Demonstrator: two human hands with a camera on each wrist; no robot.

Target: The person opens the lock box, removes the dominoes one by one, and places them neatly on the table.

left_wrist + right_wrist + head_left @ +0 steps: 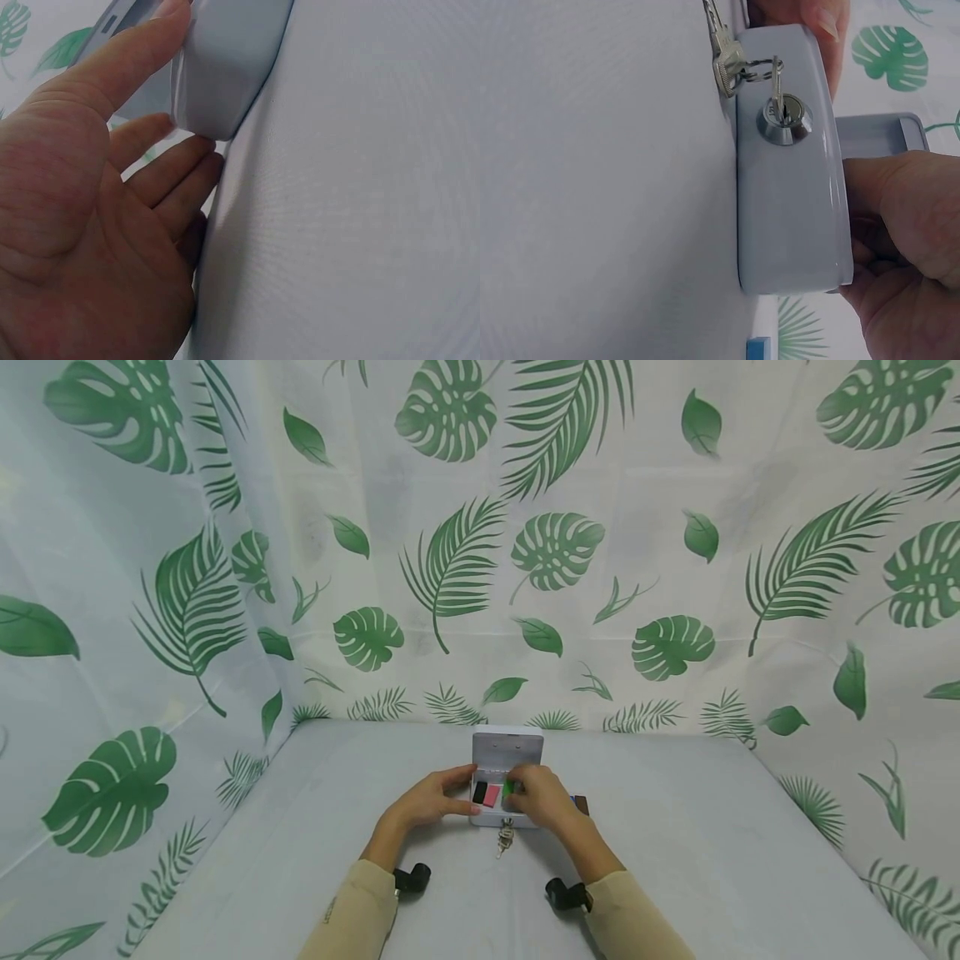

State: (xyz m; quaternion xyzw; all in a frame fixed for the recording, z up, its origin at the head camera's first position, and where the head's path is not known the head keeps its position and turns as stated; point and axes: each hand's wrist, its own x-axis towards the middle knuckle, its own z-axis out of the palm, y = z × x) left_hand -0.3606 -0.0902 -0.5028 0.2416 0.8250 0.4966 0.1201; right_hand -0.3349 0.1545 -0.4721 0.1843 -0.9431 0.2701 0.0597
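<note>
A small pale grey cash box (487, 819) stands with its lid (507, 752) raised. Inside lie a black block (480, 792) and a pink block (491, 796). My left hand (426, 799) holds the box at its left end, thumb on the front rim and fingers along the side and back. Over the right half of the box, my right hand (542, 797) reaches in and pinches a green block (508, 788), mostly hidden by the fingers. A key sits in the front lock (785, 120), with more keys (727, 64) hanging from its ring.
Just right of the box, partly behind my right hand, lie a brown block (581, 805) and a blue block (758, 349). A pale cloth covers the table (675, 843). Leaf-printed curtains (480, 568) rise at the back and sides.
</note>
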